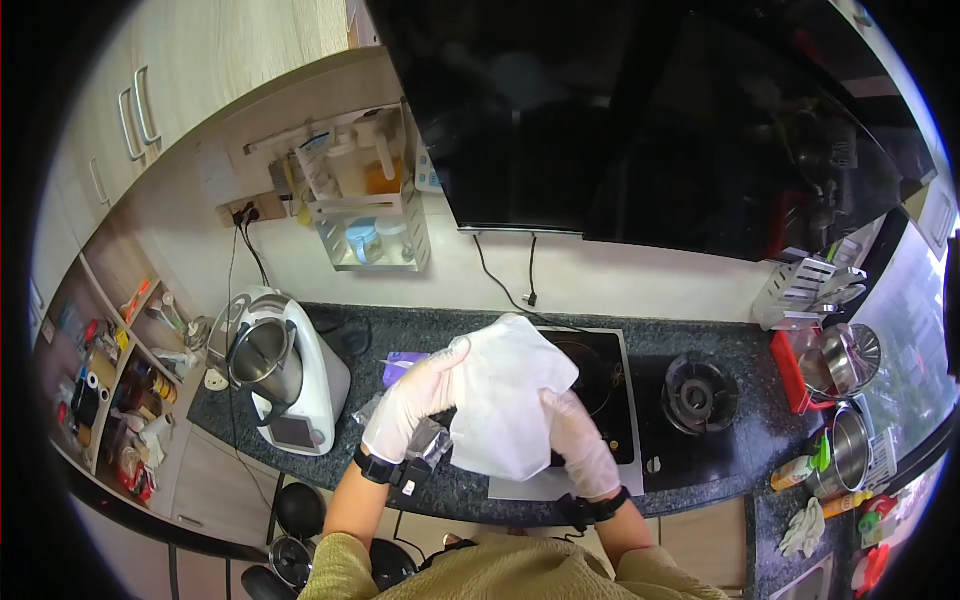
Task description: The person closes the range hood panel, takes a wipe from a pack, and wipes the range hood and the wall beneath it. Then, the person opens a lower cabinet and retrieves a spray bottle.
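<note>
A white cloth (510, 395) is spread out in front of me, above the counter and the left part of the stove (624, 400). My left hand (425, 388), in a thin translucent glove, pinches its upper left side with the thumb on top. My right hand (578, 432), gloved the same way, grips the right edge, its fingers partly behind the cloth. Both wrists carry black straps. Beside my left hand lie a purple packet (402, 368) and some crumpled clear plastic (430, 440) on the dark counter.
At the left stands a white food processor (318, 375) with a steel bowl (264, 358). A gas burner (700, 394) is to the right. Farther right are a red rack (795, 370), a steel pot (848, 450) and bottles. A black range hood (640, 120) hangs above.
</note>
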Tool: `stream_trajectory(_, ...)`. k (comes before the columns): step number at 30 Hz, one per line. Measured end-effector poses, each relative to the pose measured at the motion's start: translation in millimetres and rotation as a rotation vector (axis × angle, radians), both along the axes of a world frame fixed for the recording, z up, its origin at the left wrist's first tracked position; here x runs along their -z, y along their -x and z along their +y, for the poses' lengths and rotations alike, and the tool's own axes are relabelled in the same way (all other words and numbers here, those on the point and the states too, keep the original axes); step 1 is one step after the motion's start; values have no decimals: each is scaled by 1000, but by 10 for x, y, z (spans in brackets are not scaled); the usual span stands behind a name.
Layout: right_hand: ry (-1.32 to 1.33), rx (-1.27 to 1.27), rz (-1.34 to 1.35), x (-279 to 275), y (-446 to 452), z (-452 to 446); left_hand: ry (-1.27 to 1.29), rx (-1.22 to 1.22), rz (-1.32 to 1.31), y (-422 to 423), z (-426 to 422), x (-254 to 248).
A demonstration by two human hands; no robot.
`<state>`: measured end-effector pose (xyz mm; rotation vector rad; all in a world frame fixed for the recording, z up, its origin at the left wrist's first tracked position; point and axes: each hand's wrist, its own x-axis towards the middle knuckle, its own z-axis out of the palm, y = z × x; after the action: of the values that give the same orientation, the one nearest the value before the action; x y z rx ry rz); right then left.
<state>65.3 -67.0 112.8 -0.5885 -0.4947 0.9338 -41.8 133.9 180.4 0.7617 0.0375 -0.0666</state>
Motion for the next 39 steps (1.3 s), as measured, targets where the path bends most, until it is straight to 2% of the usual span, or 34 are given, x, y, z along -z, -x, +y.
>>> stream_trajectory(1,113,73,-87,-56,-72,-90,-31,-35,-24,-18,-28,-27)
stream_trajectory(2,130,260,-260,-141,-98,-132,-72,-80,9,-30,1,85)
stream_trajectory(3,229,340,-320,-181,-119,-223,-113,-124,40,-77,76,267)
stream_trajectory(6,360,436,-472,-287,-173,-384,-186,-206,155,-133,36,478)
stream_trajectory(8,397,580,-866,-224,-326,-419,-249,-235,150,-240,63,686)
stream_trajectory(9,415,678,-1047,-192,-403,-437,-319,-414,290,-154,-217,277)
stream_trajectory(10,475,780,-1287,-279,-416,-494,-283,-371,239,-167,-150,310)
stream_trajectory(12,436,688,-1402,-169,-583,-600,-436,-345,230,-151,-170,259)
stream_trajectory(13,671,658,-1602,-160,-612,-655,-594,-275,174,-169,-152,282)
stream_trajectory(14,592,784,-1724,-134,-639,-675,-715,-228,103,-193,-153,326)
stream_trajectory(16,564,640,-1727,-376,-625,-796,-769,78,141,-198,-249,154)
stream_trajectory(17,491,522,-1610,-482,-629,-867,-885,119,176,-158,-387,24)
stream_trajectory(18,422,405,-1487,-652,-576,-936,-1095,218,134,-173,-444,-37)
stream_trajectory(19,526,229,-1344,-906,-506,-1034,-1320,303,79,-157,-547,-147)
stream_trajectory(20,338,201,-1396,-886,-622,-1066,-1542,391,17,-143,-663,-293)
stream_trajectory(21,362,92,-1349,-947,-680,-1127,-1671,479,-40,-175,-726,-366)
stream_trajectory(22,383,-14,-1299,-1063,-727,-1176,-1614,452,-78,-196,-756,-364)
stream_trajectory(24,324,-66,-1153,-1145,-895,-1265,-1507,396,-153,-247,-785,-392)
stream_trajectory(26,367,97,-1104,-1168,-1038,-1336,-1517,238,-351,-423,-710,-231)
stream_trajectory(27,516,239,-1265,-1131,-1152,-1369,-1496,158,-340,-459,-788,-354)
stream_trajectory(28,572,634,-1425,-1119,-1135,-1408,-1470,77,-327,-486,-913,-517)
stream_trajectory(30,645,1462,-1653,-1025,-994,-1411,-1829,51,-222,-592,-1177,-790)
stream_trajectory(31,638,1582,-1455,-1074,-817,-1440,-2007,28,-161,-666,-1295,-870)
stream_trajectory(32,513,1637,-1075,-992,-645,-1394,-2055,-101,-323,-751,-1395,-796)
stream_trajectory(34,201,1534,-520,-624,-444,-1127,-2330,-46,-332,-891,-1705,-868)
stream_trajectory(36,28,985,-16,-188,-397,-788,-2419,37,-287,-1048,-1938,-801)
stream_trajectory(37,-87,694,124,-87,-335,-704,-2440,122,-352,-975,-2058,-905)
stream_trajectory(38,-201,399,255,-36,-288,-667,-2520,308,-374,-1065,-2051,-787)
stream_trajectory(39,-169,364,351,-27,-266,-682,-2469,340,-388,-1019,-2059,-831)
